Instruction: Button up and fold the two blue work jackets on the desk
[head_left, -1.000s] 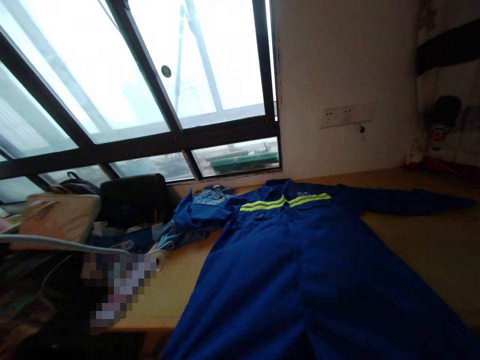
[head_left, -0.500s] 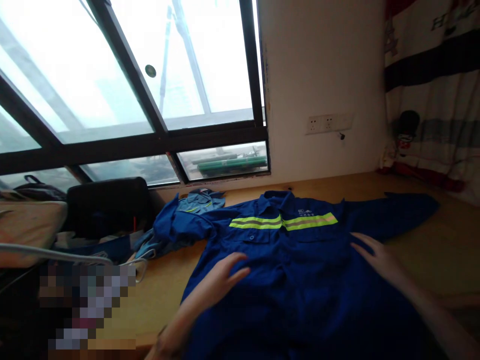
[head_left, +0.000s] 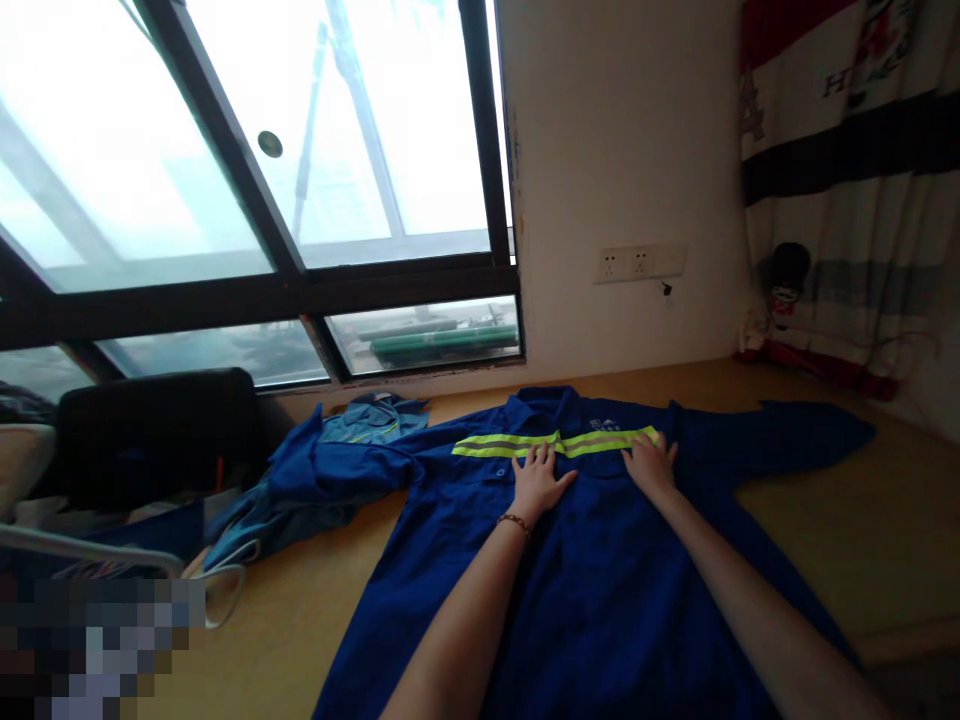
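Note:
A blue work jacket (head_left: 592,570) with a collar, chest pockets and a yellow-green reflective stripe (head_left: 506,446) lies spread front up on the wooden surface, its sleeves stretched out to both sides. My left hand (head_left: 537,484) rests flat on the chest just below the stripe, fingers spread, near the button line. On the right side of the chest, my right hand (head_left: 651,464) touches the end of the stripe with its fingers bent and apart. Neither hand grips the cloth. The jacket's lower part runs out of view at the bottom.
Lighter blue clothing (head_left: 375,420) lies under and behind the left sleeve. A black bag-like object (head_left: 157,430) and a white cable (head_left: 82,545) are at the left. Behind are a dark-framed window (head_left: 300,290) and wall sockets (head_left: 640,263); a curtain (head_left: 847,240) hangs at the right.
Both hands have moved forward, up the jacket, from above its middle onto the chest at the stripe. The view has shifted slightly to the right.

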